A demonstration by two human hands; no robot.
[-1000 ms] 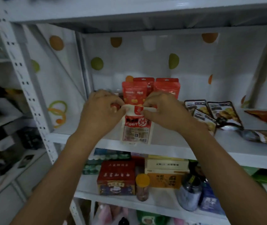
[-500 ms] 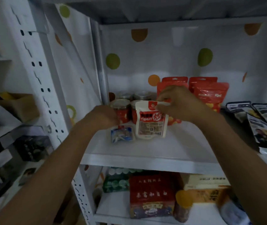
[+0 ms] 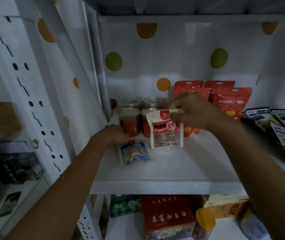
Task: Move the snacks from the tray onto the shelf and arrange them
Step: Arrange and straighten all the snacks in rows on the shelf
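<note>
A white peanut pouch (image 3: 167,134) with a red label stands upright on the white shelf (image 3: 164,168), in front of the jars. My right hand (image 3: 192,112) pinches its top edge. My left hand (image 3: 115,134) lies at the shelf's left, fingers curled at the top end of a small blue snack packet (image 3: 134,153) lying flat; whether it grips the packet is unclear. No tray is in view.
Several red-filled jars (image 3: 132,120) stand at the back left. Red pouches (image 3: 230,103) lean on the dotted back wall. Dark snack bags (image 3: 280,125) lie to the right. Boxes and a yellow-lidded jar (image 3: 205,222) fill the lower shelf. A white upright post (image 3: 25,84) is at left.
My left hand let go of the pouch's top and dropped to the blue packet. My right hand set the pouch upright further back, by the jars. The camera moved closer and left.
</note>
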